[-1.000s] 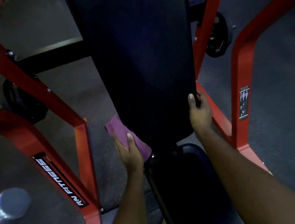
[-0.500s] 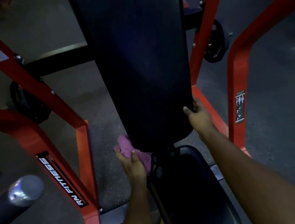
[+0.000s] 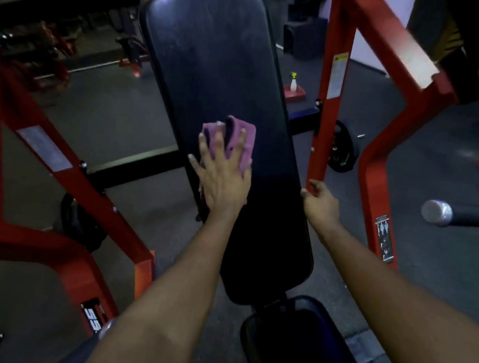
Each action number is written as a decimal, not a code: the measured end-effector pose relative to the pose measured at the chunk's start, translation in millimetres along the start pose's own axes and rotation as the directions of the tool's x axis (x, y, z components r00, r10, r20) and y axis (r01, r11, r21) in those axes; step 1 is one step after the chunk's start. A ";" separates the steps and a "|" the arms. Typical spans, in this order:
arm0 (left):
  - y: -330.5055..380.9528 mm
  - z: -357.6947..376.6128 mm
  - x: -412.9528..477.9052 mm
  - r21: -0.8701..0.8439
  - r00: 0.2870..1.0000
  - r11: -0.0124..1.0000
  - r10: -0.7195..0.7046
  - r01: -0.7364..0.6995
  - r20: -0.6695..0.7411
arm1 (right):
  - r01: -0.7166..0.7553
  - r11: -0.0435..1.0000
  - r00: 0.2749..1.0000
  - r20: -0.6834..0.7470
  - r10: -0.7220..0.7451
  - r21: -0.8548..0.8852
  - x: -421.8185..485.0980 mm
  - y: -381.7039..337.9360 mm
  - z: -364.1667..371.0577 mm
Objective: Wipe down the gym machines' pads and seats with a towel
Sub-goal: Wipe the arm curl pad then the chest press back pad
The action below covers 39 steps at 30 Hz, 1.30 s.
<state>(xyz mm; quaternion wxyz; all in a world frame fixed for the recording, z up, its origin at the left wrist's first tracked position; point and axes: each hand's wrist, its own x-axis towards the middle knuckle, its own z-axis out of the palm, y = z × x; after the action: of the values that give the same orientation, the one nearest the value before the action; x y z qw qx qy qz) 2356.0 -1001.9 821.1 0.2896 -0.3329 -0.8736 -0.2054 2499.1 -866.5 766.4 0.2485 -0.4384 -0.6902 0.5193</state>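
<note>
Left hand [image 3: 223,176] is flat on the purple towel [image 3: 239,139], fingers spread and straight. That grip is apart, pressing rather than clutching, and it pins the cloth to the black back pad [image 3: 213,66]. The towel sits about midway up the pad, a touch left of centre. Over on the right, the right hand [image 3: 320,201] has its grip curled round the pad's right edge, steadying it, just beside the red frame [image 3: 325,125].

What matters next is the pad's long axis, which runs from the seat [image 3: 311,350] near the person up and away to the rounded top. The towel lies straight ahead of the left palm on that line, so the stroke looks set to run lengthwise. The seat, well below the towel, looks to be waiting its turn.
</note>
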 end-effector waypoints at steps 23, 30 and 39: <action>5.3 7.2 77.3 0.199 0.919 0.898 0.392 -0.392 0.042 | -0.006 0.943 0.991 0.128 -0.039 0.331 47.7 -29.8 35.0; -6.9 32.9 11.9 0.191 0.724 0.707 0.611 -0.681 0.320 | -0.003 0.946 0.996 0.083 -0.025 0.323 57.5 -25.2 34.7; -47.2 -64.1 197.2 0.307 0.835 0.776 0.515 -0.551 0.196 | -0.031 0.988 0.999 0.025 0.027 0.153 47.1 -54.7 28.3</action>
<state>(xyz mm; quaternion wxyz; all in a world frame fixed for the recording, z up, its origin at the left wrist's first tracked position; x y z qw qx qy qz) 2226.2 -978.8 988.0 0.3460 -0.5192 -0.7791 0.0614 2434.4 -844.0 802.7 0.2659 -0.4221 -0.6445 0.5795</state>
